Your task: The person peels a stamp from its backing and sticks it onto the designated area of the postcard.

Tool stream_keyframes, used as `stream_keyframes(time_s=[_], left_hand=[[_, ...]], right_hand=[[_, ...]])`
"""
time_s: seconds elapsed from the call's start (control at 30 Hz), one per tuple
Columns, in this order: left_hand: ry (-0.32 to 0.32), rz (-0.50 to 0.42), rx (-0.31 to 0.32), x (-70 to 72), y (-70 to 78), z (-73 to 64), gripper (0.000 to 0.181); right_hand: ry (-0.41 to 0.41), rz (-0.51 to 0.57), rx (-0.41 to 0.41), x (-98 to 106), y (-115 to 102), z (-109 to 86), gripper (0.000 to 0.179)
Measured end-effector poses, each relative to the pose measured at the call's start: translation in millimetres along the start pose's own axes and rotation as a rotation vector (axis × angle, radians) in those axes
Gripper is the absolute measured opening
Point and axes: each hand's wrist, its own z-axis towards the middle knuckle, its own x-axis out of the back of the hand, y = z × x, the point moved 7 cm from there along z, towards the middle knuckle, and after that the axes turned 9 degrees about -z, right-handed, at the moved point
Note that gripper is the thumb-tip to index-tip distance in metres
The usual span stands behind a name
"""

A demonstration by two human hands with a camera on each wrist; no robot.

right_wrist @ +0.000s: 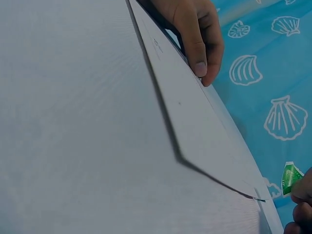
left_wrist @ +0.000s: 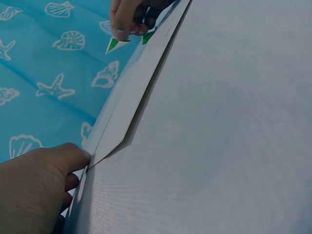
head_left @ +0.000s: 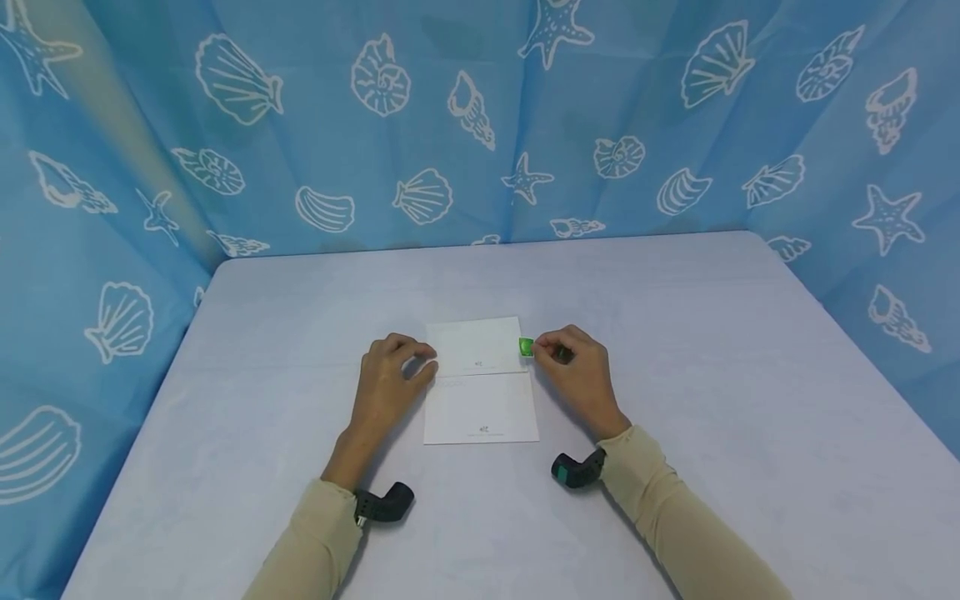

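Observation:
On the table lies a white folded card (head_left: 480, 408), opened out into two panels with a small printed mark low on each. At its left edge, near the crease, the thumb and forefinger of my left hand (head_left: 393, 379) grip the card. My right hand (head_left: 579, 371) pinches a small green square with pale edges (head_left: 527, 347) between thumb and forefinger. That square overlaps the right edge of the upper panel (head_left: 472, 343) in the head view. Printed lettering shows faintly on the green square (right_wrist: 291, 178) in the right wrist view.
A pale cloth (head_left: 300, 308) covers the table. Behind it and at both sides hangs a blue curtain (head_left: 450, 92) with white shells and starfish. Black wrist cameras (head_left: 386, 504) sit at both cuffs, close above the cloth.

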Motion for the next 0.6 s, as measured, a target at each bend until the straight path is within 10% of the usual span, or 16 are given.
stream_keyframes(time_s=[0.6], left_hand=[[-0.005,-0.009,0.001,0.2,-0.5,0.3,0.013]], right_hand=[[-0.011,-0.008,-0.013,-6.6,2.9,13.6,0.003]])
